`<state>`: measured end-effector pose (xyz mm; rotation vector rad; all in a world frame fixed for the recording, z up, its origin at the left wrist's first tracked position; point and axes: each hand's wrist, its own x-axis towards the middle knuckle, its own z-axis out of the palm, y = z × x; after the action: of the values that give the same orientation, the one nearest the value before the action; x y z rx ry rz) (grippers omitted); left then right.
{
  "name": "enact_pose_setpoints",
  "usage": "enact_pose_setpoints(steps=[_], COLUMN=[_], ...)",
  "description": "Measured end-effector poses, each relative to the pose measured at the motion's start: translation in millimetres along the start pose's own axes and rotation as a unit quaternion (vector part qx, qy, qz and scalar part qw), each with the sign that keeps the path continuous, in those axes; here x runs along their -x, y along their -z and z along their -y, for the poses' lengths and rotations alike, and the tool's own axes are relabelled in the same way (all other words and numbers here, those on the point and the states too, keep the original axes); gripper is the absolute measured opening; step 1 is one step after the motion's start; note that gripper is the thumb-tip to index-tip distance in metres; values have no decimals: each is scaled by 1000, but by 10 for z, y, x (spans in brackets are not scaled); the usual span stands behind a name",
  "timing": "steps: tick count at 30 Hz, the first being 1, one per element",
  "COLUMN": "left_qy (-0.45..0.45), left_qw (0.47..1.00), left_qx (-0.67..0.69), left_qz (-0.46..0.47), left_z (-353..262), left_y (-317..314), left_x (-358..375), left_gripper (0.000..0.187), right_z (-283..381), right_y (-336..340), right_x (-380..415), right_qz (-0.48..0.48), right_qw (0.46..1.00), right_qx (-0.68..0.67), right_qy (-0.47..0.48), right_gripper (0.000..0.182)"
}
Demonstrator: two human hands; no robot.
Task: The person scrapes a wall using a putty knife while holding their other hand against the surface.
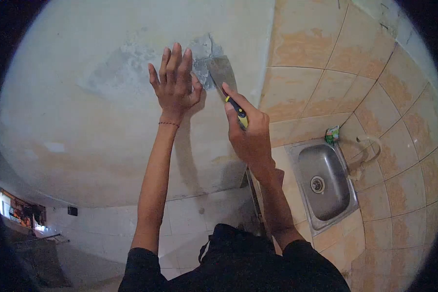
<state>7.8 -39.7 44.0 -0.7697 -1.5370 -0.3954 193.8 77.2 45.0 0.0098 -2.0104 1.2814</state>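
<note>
Below the raised arms, a steel sink [323,185] sits at four o'clock. At centre, the right hand [248,131] grips a yellow-handled putty knife [224,73], blade at twelve o'clock against grey filler [126,68]. Just beside it, the left hand [175,82] presses flat, fingers spread, on the wall [82,126].

Left hand [174,82] flat on wall [82,121]; right hand [248,131] grips scraper [222,73].
</note>
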Motion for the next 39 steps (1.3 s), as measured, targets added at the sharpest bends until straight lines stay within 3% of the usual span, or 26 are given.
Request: enact_pose_setpoints(steps=[3, 12, 15, 27, 31, 36, 39], left_qy=[8, 11, 5, 8, 1, 4, -1], left_qw=[1000, 1000, 1000, 1000, 1000, 1000, 1000], left_qx=[5, -4, 10, -16, -7, -16, -19], left_qz=[10, 14, 17, 9, 14, 10, 6], left_z=[-7, 17, 10, 9, 31, 7, 24], left_y=[12, -11, 7, -21, -17, -25, -45], left_x=[8, 15, 13, 15, 10, 14, 30], left_gripper=[60, 59, 63, 60, 61, 61, 62], right_z=[-45, -51, 30, -52, -47, -36, -272], right_y=[-28, -67, -56, -26, 28, 105, 65], right_x=[-10, -99, -63, -132, -364, -283, -22], right_qz=[-13, -31, -11, -28, -107, -92, -82], right_qw=[999, 998, 1000, 997, 986, 968, 969], right_qx=[-3, 6, 4, -4, 52, 206, 223], right_qy=[39, 53, 6, 67, 116, 106, 60], right_gripper=[35, 36, 36, 36, 38, 47, 50])
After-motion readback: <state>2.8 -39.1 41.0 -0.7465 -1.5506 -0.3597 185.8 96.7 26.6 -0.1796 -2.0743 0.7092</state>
